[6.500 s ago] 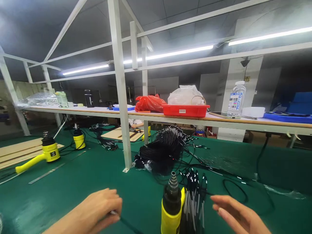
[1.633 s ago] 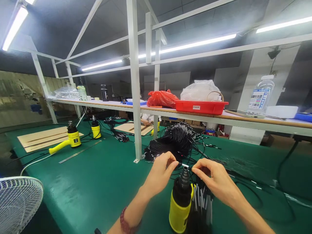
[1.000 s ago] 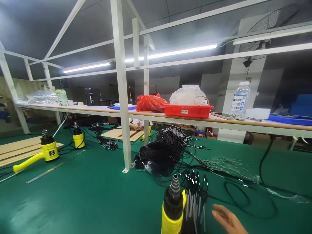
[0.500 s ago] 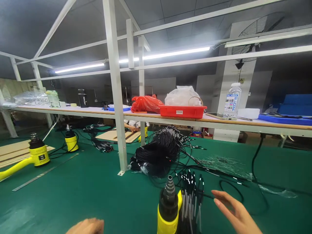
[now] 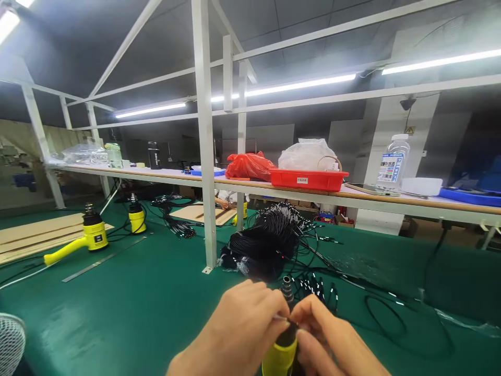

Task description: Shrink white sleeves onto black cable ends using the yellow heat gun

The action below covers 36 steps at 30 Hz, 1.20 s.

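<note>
My left hand (image 5: 245,321) and my right hand (image 5: 326,329) meet fingertip to fingertip in front of the near yellow heat gun (image 5: 277,357). A thin pale piece (image 5: 280,317) shows between the thumb and finger of my left hand. My right hand is closed in a pinch close beside it; what it holds is hidden by the fingers. The heat gun stands with its stepped metal nozzle pointing up, partly covered by both hands. Just behind lies a bunch of black cables (image 5: 313,286) with white tips.
A large heap of black cables (image 5: 260,245) lies beside the white post (image 5: 207,156). Another heat gun (image 5: 95,235) and a metal ruler (image 5: 104,259) are at left. A shelf above carries a red tray (image 5: 309,180) and a bottle (image 5: 393,162). Someone's hand shows farther back.
Both hands have come up and together in front of the heat gun; they were apart before, the right one open over the cables. The view has shifted left.
</note>
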### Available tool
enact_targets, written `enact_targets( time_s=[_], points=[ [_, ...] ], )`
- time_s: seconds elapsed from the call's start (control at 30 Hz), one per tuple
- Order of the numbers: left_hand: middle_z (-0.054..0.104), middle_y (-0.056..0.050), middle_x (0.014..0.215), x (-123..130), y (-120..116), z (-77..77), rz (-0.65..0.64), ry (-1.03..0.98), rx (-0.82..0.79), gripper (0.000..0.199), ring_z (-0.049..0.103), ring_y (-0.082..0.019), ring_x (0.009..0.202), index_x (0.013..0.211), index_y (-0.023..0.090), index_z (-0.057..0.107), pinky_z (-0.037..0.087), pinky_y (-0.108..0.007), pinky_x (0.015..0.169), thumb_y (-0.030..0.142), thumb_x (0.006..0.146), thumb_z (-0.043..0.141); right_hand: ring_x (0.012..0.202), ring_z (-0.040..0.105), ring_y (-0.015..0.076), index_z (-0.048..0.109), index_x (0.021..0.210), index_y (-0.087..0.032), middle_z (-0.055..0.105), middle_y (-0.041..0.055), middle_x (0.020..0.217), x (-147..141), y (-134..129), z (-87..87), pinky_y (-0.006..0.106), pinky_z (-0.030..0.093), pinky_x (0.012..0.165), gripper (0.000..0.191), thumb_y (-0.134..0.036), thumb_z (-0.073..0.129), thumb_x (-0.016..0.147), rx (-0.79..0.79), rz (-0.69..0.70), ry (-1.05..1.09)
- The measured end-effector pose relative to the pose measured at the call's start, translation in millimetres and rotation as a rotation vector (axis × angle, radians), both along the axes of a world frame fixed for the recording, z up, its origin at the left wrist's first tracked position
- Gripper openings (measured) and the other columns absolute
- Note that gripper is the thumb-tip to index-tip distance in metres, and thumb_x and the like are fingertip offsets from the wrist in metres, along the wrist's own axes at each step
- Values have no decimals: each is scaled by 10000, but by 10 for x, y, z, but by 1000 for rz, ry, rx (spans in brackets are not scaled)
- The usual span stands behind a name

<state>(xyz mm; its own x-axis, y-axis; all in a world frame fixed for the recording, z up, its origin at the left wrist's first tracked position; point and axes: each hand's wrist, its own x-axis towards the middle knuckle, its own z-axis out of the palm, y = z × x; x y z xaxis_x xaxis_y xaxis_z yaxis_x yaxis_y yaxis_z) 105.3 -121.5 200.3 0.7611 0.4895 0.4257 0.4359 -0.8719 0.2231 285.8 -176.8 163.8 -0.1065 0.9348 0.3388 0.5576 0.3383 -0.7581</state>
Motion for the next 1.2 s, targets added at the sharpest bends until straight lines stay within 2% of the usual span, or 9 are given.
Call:
enact_targets(
  time_s=[0.1,0.23,0.37,0.5,0.73,1.2],
  points=[
    [642,-15,878,59,83,-34,41,-51,-58,174,579,-177,814,907,240,576,432,-281,743,257,956,409,576,538,153,513,736,-253,603,0,657,126,70,67,237,459,549,272,-460,421,887,38,-54,-34],
    [616,-14,864,79,210,-101,140,-53,-99,145,556,-176,803,897,222,567,398,-270,673,267,951,440,601,434,137,442,722,-236,491,-21,676,265,168,112,230,386,536,314,-465,366,923,-20,-109,-66],
    [585,2,784,98,333,-188,209,-58,-111,199,517,-162,720,785,207,527,326,-260,592,326,937,479,606,374,124,398,713,-227,410,-41,676,309,314,64,227,325,529,328,-475,370,924,-74,-116,-58],
    [548,29,710,114,414,-246,244,-140,-206,268,467,-139,655,710,202,469,287,-251,566,371,916,506,614,363,126,375,720,-230,392,-46,678,316,442,-10,238,314,546,319,-485,396,911,-90,-131,-53],
    [514,38,664,132,501,-276,204,-235,-349,325,434,-126,630,715,203,484,281,-249,570,374,967,371,616,360,122,380,700,-229,393,-52,681,305,551,-31,238,320,555,318,-469,415,907,-62,-141,-37],
    [534,39,689,202,619,-354,190,-339,-412,273,451,-126,661,738,193,525,315,-239,597,363,935,443,586,360,117,392,683,-226,404,-59,633,346,645,-56,240,309,536,265,-399,450,875,-67,-174,-58]
  ],
)
